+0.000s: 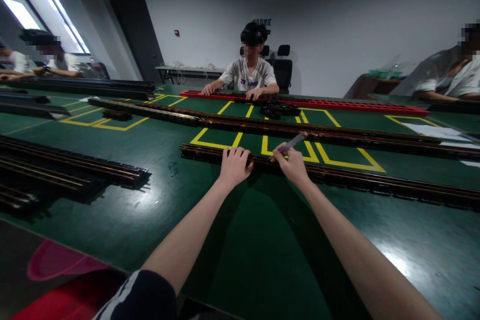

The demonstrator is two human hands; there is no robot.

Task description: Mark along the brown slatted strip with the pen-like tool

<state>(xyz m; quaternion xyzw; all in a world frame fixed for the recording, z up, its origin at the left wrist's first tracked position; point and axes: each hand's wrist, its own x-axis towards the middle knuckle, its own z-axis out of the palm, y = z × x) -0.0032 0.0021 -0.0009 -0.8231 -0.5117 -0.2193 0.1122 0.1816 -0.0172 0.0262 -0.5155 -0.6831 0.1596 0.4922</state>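
Observation:
A long black rail (360,178) with copper-coloured rods along it lies across the green table in front of me. My left hand (235,166) rests over this rail near its left end, fingers curled over the far side and thumb on the near side. A little to the right, my right hand (293,164) is closed around a slim, clear pen-like tool (296,141). The tool is tilted, its upper end pointing up and right, its lower end down at the rail. The exact contact point is hidden by my fingers.
Another long rail (232,122) runs behind mine, and several rails (75,162) lie at left. Yellow tape (213,144) marks the green table (168,235). Opposite, a person (252,72) has both hands at a red rack (337,104). A pink basket (56,262) sits below the edge.

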